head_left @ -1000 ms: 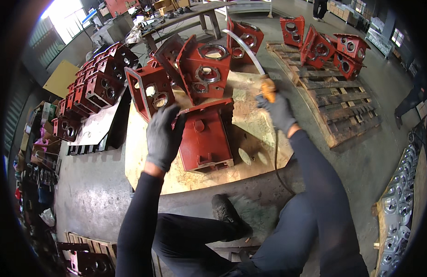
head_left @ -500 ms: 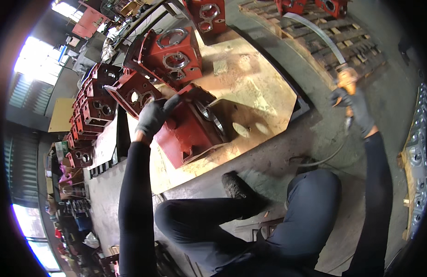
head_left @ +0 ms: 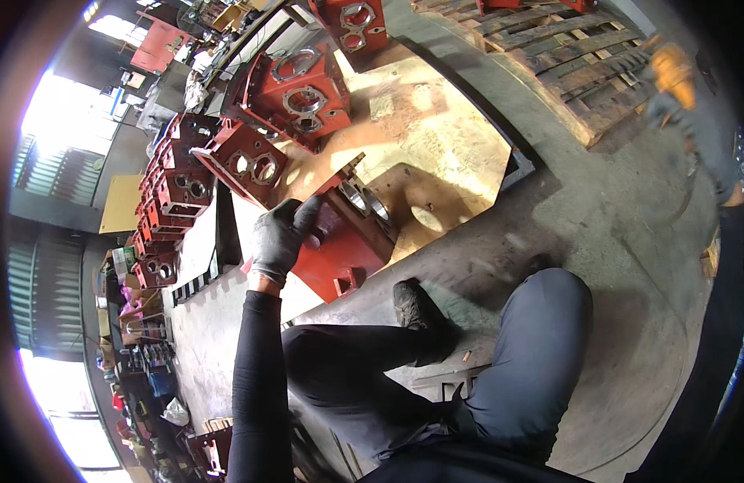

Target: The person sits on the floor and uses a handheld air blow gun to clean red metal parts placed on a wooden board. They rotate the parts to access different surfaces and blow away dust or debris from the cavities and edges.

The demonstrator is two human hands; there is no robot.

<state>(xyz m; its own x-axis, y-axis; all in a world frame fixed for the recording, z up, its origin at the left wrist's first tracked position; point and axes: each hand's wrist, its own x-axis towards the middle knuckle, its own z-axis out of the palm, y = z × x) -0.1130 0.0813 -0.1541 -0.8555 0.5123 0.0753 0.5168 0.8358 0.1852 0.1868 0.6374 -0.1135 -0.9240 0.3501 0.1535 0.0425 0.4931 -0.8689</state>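
Observation:
My left hand (head_left: 280,240), in a grey glove, is closed on the upper edge of a red cast-metal housing (head_left: 333,251). The housing sits tilted at the near side of a wooden board (head_left: 460,121), with its round machined bores facing right. Far off to the right, my gloved right hand (head_left: 704,137) is wrapped round an orange handheld power tool (head_left: 673,74). Motion and the rim of the picture blur both hand and tool, and the tool's front end is not clear. The tool is well apart from the housing.
More red housings stand on the board behind (head_left: 303,92) and in a row at left (head_left: 179,189). A wooden pallet (head_left: 561,68) lies at the far right. My knees and a shoe (head_left: 416,310) are close to the board's near edge.
My right hand has swung the orange tool farther right and up, toward the rim. The left hand has shifted slightly down on the housing, which has turned a little. My view has shifted.

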